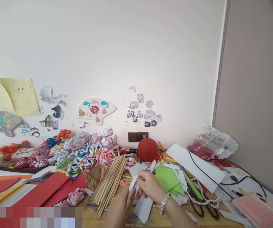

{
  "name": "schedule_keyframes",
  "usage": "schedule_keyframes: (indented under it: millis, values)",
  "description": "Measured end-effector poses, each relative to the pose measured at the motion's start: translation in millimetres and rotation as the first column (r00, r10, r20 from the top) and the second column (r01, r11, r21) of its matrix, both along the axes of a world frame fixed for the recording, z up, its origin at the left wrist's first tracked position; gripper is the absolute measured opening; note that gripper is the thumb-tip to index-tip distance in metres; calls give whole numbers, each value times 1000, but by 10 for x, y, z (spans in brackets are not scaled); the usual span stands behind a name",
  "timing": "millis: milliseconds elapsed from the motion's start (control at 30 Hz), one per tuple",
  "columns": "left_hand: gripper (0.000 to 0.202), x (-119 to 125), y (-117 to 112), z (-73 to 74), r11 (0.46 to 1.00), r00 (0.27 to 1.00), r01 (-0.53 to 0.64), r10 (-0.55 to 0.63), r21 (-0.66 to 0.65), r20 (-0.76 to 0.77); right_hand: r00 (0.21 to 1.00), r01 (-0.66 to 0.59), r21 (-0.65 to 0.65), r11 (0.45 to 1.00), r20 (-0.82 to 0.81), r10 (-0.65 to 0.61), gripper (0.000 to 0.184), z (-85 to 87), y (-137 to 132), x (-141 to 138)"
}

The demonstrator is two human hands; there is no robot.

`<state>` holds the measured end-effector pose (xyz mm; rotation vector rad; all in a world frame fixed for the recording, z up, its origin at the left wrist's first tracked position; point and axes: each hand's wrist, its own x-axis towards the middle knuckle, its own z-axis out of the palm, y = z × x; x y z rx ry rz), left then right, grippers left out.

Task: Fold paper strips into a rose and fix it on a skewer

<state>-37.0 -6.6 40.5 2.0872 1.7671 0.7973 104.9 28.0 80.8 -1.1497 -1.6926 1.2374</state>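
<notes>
Low in the middle of the view, my left hand [120, 204] and my right hand [150, 186] meet over the wooden table [91, 218]. Both pinch a folded piece of white paper [134, 185] with a bit of pink at its top. My right wrist wears a silver bracelet [164, 202]. More white paper pieces [144, 209] lie under the hands. A bundle of thin wooden sticks [110, 182] lies just left of my left hand.
A heap of paper roses [84, 152] fills the left back. Red and orange sheets [43, 191] lie at the front left. A red ball [147, 149], green paper [167, 179], black scissors [201, 204], a bead string, cables, a plastic bag [212, 142] and a pink phone [259, 210] sit to the right.
</notes>
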Motion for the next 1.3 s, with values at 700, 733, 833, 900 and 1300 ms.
schedule_keyframes:
  millis: [700,733,833,900,1300]
  values:
    - [53,121,14,-48,944,717,313,-164,-104,677,970,-144,21,989,-195,145,30,-61,17,-7]
    - [52,131,6,-46,937,703,329,-162,-114,692,972,-138,29,990,-191,141,30,-65,13,-18]
    - [52,150,-24,-46,931,688,332,-129,-151,714,978,-122,59,991,-165,130,30,-66,5,-42]
    - [55,150,-49,-43,928,706,320,-99,-191,702,983,-117,81,990,-135,127,27,-50,-10,-44]
    - [33,127,-110,33,996,998,54,-51,-73,44,988,78,250,965,109,-108,15,42,-139,-93]
